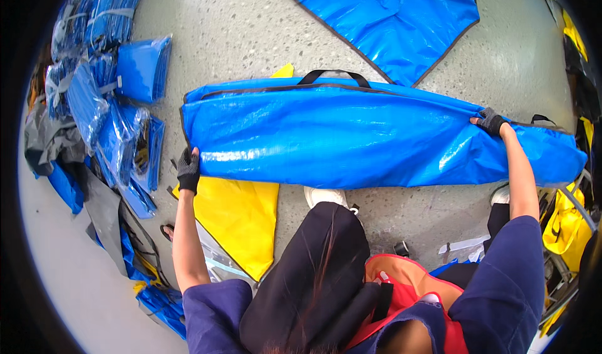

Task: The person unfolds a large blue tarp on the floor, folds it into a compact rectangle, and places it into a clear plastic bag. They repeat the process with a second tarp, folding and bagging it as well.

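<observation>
A long blue tarpaulin bag [326,137] with dark edging stretches sideways in front of me, glossy and slightly wrinkled. A black strap handle [335,75] loops up from its far edge. At the bag's left end my left hand [188,169], in a dark fingerless glove, pinches the edge, its thumb showing on the near face. Toward the other end my right hand [490,122], gloved alike, grips the upper edge. Some fingers of both hands are hidden. Partly under the bag lies a yellow sheet [241,219].
Another blue tarpaulin piece [395,25] lies on the speckled floor [232,34] beyond the bag. Bundles of folded blue tarpaulin in clear plastic [110,15] are heaped at the left. Grey fabric [50,137] lies beside them. Yellow material [564,228] and metal tubes stand at the right.
</observation>
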A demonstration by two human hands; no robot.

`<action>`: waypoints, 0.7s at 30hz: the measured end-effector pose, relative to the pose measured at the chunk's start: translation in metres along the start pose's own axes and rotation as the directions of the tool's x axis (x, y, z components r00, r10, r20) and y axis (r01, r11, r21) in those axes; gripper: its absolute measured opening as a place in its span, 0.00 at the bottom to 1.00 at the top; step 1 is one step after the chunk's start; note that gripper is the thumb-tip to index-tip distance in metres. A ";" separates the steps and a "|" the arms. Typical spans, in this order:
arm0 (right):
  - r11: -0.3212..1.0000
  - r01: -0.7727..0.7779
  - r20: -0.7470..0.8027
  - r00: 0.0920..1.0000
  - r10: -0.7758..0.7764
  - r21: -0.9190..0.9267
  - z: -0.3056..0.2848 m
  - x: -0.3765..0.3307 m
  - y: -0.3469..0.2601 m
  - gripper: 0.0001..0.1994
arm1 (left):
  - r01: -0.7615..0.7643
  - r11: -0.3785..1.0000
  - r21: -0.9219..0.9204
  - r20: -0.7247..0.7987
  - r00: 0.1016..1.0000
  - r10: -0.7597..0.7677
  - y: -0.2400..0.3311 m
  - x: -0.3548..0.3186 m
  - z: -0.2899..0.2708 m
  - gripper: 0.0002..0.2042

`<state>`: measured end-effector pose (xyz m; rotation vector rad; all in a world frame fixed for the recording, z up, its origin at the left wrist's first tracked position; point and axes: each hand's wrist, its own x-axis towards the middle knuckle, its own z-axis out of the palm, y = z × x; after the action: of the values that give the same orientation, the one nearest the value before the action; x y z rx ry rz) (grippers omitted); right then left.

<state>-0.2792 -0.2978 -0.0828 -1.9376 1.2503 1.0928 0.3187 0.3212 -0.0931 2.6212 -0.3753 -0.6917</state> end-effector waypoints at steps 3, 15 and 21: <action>0.995 -0.056 0.068 0.996 0.062 -0.081 -0.001 -0.001 -0.005 0.43 | -0.129 0.958 0.256 -0.082 0.985 0.155 -0.005 0.005 0.027 0.26; 0.965 0.034 -0.004 0.999 -0.036 -0.260 0.006 -0.002 -0.006 0.37 | -0.137 0.863 0.487 -0.290 0.907 0.307 0.144 -0.016 0.041 0.38; 0.978 0.063 -0.028 0.997 -0.070 -0.201 0.008 -0.001 -0.006 0.36 | -0.930 0.084 0.358 0.531 0.276 0.801 0.291 -0.101 0.152 0.41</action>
<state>-0.2770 -0.2888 -0.0857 -2.1400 1.1209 1.1939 0.1104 0.0527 -0.0435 2.0617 -2.4117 -0.3530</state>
